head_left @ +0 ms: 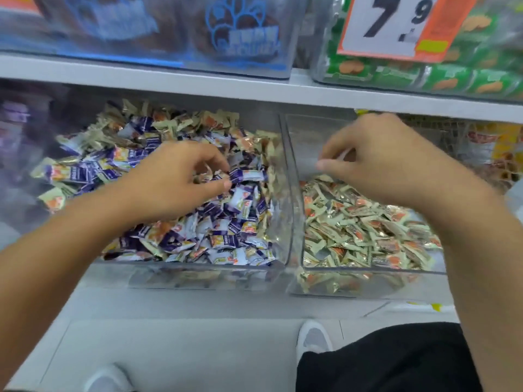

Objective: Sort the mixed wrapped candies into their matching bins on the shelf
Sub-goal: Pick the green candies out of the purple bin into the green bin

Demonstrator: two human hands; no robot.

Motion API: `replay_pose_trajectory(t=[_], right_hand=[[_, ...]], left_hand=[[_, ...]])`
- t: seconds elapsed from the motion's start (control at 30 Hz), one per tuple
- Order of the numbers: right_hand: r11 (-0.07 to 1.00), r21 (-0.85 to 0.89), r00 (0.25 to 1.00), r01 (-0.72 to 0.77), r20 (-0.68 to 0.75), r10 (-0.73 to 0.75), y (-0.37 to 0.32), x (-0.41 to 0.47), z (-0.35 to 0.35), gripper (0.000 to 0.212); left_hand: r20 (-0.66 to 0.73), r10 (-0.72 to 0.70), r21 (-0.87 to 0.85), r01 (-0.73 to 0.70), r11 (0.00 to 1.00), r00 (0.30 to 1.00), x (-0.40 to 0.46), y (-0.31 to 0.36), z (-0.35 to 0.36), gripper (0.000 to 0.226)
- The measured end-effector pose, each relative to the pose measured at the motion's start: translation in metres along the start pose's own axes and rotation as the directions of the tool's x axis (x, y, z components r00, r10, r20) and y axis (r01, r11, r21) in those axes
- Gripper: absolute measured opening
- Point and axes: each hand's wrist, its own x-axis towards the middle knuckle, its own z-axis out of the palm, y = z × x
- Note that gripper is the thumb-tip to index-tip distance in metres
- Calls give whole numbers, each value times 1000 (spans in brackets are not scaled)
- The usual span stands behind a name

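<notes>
Nearest: white shoes [314,339] on the floor. Above, left hand [181,179] over the left bin [284,193], grip pinching a purple-and-white candy [249,175] just above the mixed pile. Right hand [376,162] over the right bin [295,176], fingers curled; contents of that grip blurred, cannot tell. Step judged: picking out strays. Next move calls for lifting clear and finding a matching bin. Beige-and-orange candies [362,230] fill the right bin, crinkled wrappers.
</notes>
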Motion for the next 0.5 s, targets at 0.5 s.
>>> replay_pose_trajectory(t=[0.5], right_hand=[[953, -290, 907, 87, 419, 44, -93, 92, 85, 32]], left_hand=[[231, -80, 245, 21, 969, 970, -14, -54, -24, 10]])
